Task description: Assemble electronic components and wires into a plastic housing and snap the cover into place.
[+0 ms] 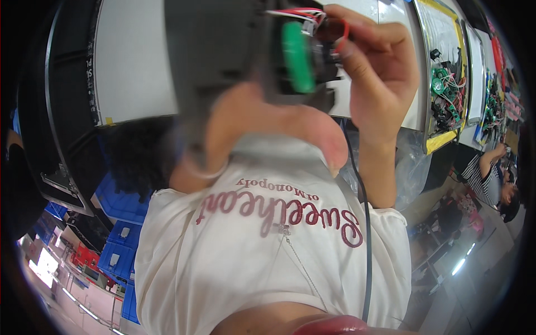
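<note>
1. The dark housing (pixel 231 33) is occupying the upper middle of the view, held up between the hands and the worktop (pixel 134 67). Motion blur is softening its outline.
2. The left hand (pixel 268 120) is supporting the housing from the near side, its fingers curling closed against it; the exact contact is blurring out. An uneven hold could be letting the housing tip, were the right side to pull.
3. The right hand (pixel 385 75) is pinching, thumb and forefinger nearly meeting about a red wire (pixel 346 34); its other fingers are bending loosely. Too hard a tug could be straining the joint, though the wire's end is not showing.
4. White-and-red wires (pixel 296 11) are crossing beside the green disc (pixel 297 57). A careless fingertip could be snagging or trapping them.
5. A black cord (pixel 365 223) is running down over the white shirt (pixel 268 262). Were an arm catching it, the work could be jerked; whether it is joining the housing cannot be told.
</note>
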Tool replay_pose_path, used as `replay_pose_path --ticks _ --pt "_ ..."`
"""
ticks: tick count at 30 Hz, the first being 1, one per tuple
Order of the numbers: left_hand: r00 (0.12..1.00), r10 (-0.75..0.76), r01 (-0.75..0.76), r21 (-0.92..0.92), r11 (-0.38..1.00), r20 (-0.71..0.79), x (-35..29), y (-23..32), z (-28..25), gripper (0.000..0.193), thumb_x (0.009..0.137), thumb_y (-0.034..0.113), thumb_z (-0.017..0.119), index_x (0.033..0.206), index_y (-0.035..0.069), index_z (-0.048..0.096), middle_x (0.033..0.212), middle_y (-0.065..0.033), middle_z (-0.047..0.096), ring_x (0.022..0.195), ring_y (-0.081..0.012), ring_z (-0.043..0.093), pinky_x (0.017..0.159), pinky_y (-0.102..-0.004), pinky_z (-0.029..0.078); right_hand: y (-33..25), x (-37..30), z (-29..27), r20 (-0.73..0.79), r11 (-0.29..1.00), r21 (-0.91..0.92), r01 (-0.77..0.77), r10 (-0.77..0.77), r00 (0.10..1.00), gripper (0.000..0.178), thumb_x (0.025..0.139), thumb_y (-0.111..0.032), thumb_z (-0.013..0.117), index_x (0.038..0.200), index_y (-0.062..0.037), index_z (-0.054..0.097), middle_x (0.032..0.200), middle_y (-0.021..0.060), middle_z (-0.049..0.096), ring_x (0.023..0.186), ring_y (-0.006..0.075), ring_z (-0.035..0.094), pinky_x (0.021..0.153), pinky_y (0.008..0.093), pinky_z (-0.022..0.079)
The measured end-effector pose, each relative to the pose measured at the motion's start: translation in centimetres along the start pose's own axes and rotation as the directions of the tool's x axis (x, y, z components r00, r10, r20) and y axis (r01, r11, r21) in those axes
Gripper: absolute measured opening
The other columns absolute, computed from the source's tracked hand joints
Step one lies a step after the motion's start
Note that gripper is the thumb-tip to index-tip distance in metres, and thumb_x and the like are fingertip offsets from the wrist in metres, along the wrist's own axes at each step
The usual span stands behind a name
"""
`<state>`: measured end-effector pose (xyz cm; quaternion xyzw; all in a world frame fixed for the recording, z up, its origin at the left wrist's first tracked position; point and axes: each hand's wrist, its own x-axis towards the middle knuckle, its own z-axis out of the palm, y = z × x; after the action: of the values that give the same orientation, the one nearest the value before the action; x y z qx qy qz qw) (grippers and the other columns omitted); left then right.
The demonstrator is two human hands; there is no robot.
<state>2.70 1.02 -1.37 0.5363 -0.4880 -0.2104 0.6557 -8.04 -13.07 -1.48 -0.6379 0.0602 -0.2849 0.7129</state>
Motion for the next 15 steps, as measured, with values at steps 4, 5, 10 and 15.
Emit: replay_pose_path --ticks 4,5,10,15 --pt "0.891 0.451 -0.373 0.48 0.794 -0.052 0.7 -2.9 -1.1 0.049 0.075 0.025 0.08 0.115 0.004 0.06 0.106 -0.0086 0.062 0.097 -0.0204 0.057 0.086 -0.029 0.045 -4.3 2.9 0.3 -0.111 0.94 -0.05 -0.338 0.331 0.937 0.034 0.089 0.003 0.057 0.121 0.005 0.044 0.111 0.0239 0.063 0.106 0.0248 0.063 0.092 0.0323 0.051" --pt "0.961 0.261 -0.263 0.613 0.745 0.095 0.2 -1.8 -1.9 0.049 0.078 0.016 0.074 0.122 0.003 0.056 0.119 -0.0117 0.059 0.112 -0.0231 0.052 0.096 -0.0336 0.039 -3.4 3.1 -0.6 -0.13 0.94 -0.048 -0.338 0.329 0.935 0.034 0.089 0.003 0.057 0.121 0.005 0.044 0.111 0.0239 0.063 0.106 0.0248 0.063 0.092 0.0323 0.051" --pt "0.974 -0.176 0.219 0.381 0.898 -0.146 -0.6 -0.1 -3.3 0.027 0.09 0.007 0.061 0.116 0.002 0.062 0.113 -0.0092 0.065 0.103 -0.0167 0.06 0.092 -0.0286 0.044 3.0 5.6 -4.6 0.506 0.938 0.263 0.225 -0.333 0.796 0.026 0.084 0.009 0.058 0.109 0.0038 0.063 0.11 0.013 0.067 0.095 0.0183 0.066 0.087 0.0285 0.052" --pt "0.824 -0.513 0.535 0.032 0.844 -0.241 2.6 0.7 0.4 0.022 0.092 0.009 0.059 0.111 -0.004 0.06 0.103 -0.0114 0.064 0.094 -0.0169 0.061 0.085 -0.0273 0.048 -1.8 5.1 -2.5 0.408 0.777 -0.62 0.11 0.199 0.891 0.031 0.076 0.006 0.064 0.107 0.0001 0.065 0.107 0.0138 0.067 0.093 0.0229 0.067 0.084 0.0302 0.051"
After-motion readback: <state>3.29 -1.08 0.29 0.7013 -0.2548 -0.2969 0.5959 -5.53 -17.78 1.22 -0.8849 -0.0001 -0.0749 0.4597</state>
